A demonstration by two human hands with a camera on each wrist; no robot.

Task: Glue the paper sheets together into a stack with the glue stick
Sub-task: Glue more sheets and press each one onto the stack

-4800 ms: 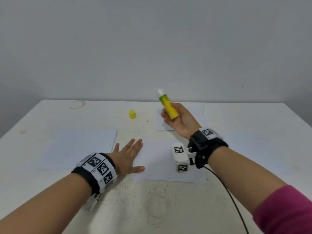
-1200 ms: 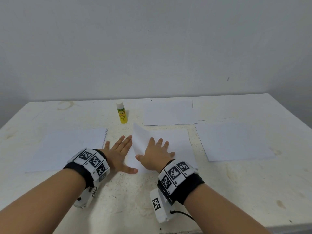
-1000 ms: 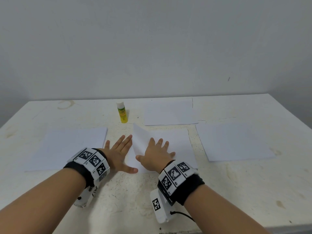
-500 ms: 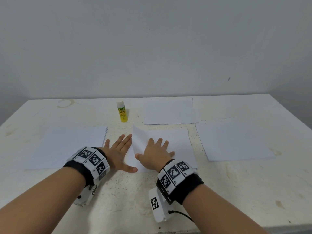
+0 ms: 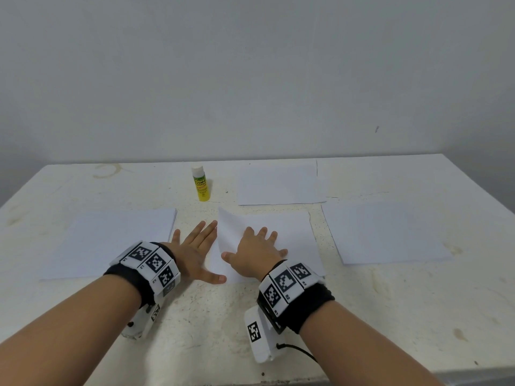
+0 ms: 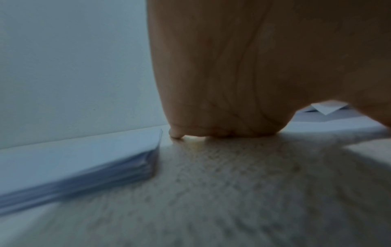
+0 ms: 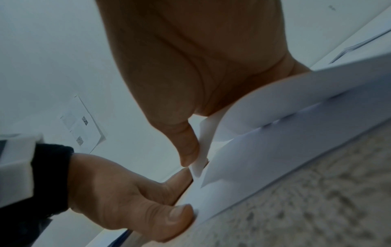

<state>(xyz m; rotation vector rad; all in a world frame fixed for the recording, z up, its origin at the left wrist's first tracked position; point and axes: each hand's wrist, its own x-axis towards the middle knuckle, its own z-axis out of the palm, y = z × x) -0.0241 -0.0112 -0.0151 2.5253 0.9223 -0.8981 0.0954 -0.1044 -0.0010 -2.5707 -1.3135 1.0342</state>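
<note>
Your right hand (image 5: 257, 256) lies flat on the centre sheets (image 5: 295, 240), fingers straight and spread, pressing rather than gripping; your left hand (image 5: 195, 253) rests flat on the table (image 5: 390, 316) just left of them, fingers straight, thumb tip touching the near-left edge, holding nothing. The top sheet sits skewed on the one below — its far-left corner pokes out past the lower sheet, and the right wrist view shows its left edge lifted and curling off the sheet beneath near your thumb.

That is your main risk; if the glue grabs while the sheets are crooked, the stack sets askew, and pulling them apart could tear or wrinkle the paper. Press hard on one spot only and the raised edge may crease or trap a bubble; smooth outward instead. Slide your palm sideways and the top sheet may creep further, since your left hand pins only the edge.

The glue stick (image 5: 201, 183) stands upright at the far side, left of the far sheet (image 5: 278, 185); whether it is capped I cannot tell — left open, it may dry. A reach for the left stack (image 5: 111, 240) or right sheet (image 5: 390, 232) could tip it.
</note>
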